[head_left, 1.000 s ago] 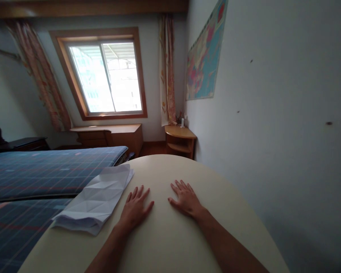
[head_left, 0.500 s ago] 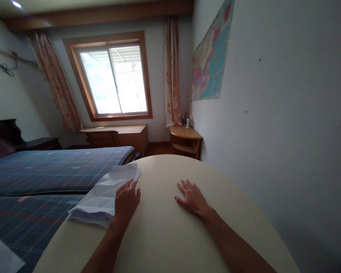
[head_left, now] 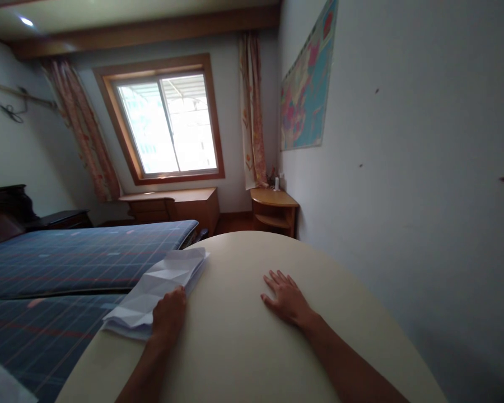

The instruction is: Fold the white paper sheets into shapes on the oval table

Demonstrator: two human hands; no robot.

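Two bare hands on a round cream table [head_left: 235, 347] – the left hand [head_left: 168, 316] on a creased stack of white paper [head_left: 155, 296], the right hand [head_left: 286, 299] flat on the bare tabletop.

Left to right, from the table's middle: a blue plaid bed [head_left: 59, 263] lies beside the table at 9 o'clock, with a loose white sheet [head_left: 2, 385] on it at 8 o'clock. The paper sits at the table's rim at 10 o'clock, under the left hand, whose fingers are together and partly hidden – whether they clamp it, I cannot tell. Past it stand a window [head_left: 166, 123] at 11 o'clock and a wooden corner cabinet [head_left: 274, 210] at 12. The right hand lies palm down, fingers apart, gripping nothing, with a colourful wall map [head_left: 304, 95] at 1 o'clock.
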